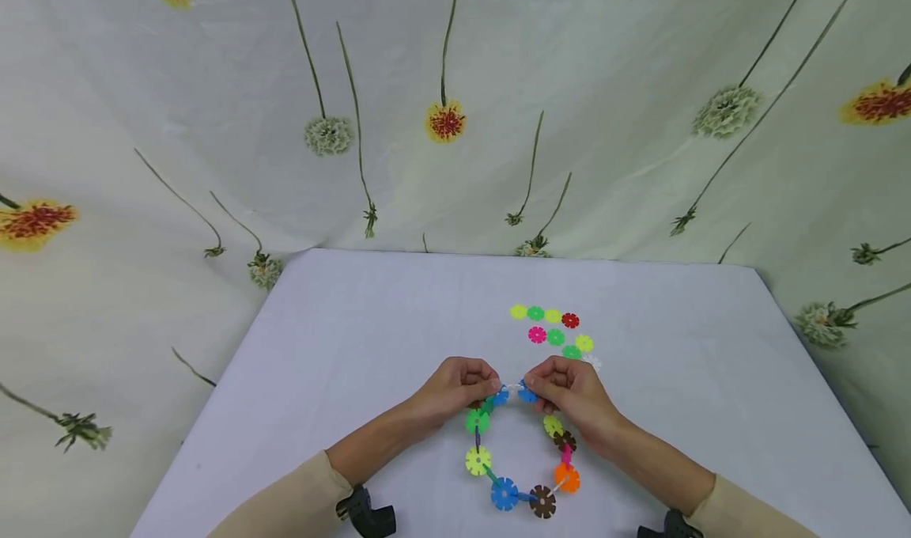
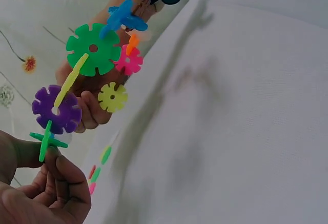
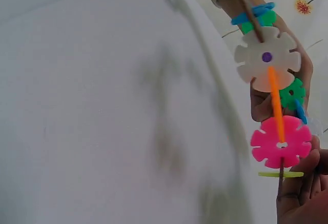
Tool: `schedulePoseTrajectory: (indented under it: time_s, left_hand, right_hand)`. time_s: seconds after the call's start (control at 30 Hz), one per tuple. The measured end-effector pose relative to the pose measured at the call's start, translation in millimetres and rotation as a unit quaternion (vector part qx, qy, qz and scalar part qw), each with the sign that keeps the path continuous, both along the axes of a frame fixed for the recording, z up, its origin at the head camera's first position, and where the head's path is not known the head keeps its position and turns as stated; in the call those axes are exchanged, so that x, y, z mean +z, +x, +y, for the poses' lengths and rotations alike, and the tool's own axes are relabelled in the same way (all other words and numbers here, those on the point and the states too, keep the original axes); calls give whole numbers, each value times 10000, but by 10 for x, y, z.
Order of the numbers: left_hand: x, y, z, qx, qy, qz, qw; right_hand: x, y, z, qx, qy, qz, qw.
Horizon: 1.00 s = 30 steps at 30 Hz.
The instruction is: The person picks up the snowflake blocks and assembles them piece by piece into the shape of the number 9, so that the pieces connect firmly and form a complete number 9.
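Head view: ring [image 1: 504,494] of slotted discs spans the gap between left hand [image 1: 461,386] and right hand [image 1: 575,392]; looks held above the white tabletop [image 1: 370,324]. My read: linking mostly done, loop about closed. White piece seems to bridge two blue discs up top, but fingers hide part of the right side; can't confirm closure. Left over: loose discs [image 1: 555,337] beyond the hands, in yellow, green, red, pink, one whitish. Look: mixed colours, neighbours turned roughly crosswise, outline a lopsided circle.

Left wrist view: left fingers pinch the ring at a green disc [image 2: 46,141]. Purple disc [image 2: 56,109] and yellow link [image 2: 70,80] run on from it, no break seen there.

Right wrist view: right fingers pinch the ring near an edge-on yellow disc [image 3: 282,174]; exact grip point hidden. Pink disc [image 3: 269,141], orange link [image 3: 275,103], white disc [image 3: 251,55] joined in line.
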State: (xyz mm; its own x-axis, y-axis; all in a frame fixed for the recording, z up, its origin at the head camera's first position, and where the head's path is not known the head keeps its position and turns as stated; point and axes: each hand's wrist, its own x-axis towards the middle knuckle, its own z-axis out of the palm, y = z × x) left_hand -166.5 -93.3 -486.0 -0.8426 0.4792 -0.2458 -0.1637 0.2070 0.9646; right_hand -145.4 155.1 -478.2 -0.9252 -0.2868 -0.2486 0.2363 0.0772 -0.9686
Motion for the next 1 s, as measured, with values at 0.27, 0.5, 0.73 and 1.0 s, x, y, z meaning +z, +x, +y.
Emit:
schedulePoseTrajectory:
  time_s: [0.27, 0.5, 0.73, 1.0]
  left_hand:
    - [94, -64, 20, 214, 105, -427, 9988]
    - [120, -160, -111, 458, 390, -1110, 9920]
    - [91, -161, -282, 484, 544, -1116, 9911]
    - [129, -117, -303, -167, 527, -633, 9965]
  right_hand:
    - [99, -69, -8, 67, 158, 109, 9998]
    - [152, -145, 88, 539, 848, 796, 9918]
    - [125, -116, 224, 1288, 1272, 489, 9823]
    - [100, -85, 291, 1151, 588, 1198, 9844]
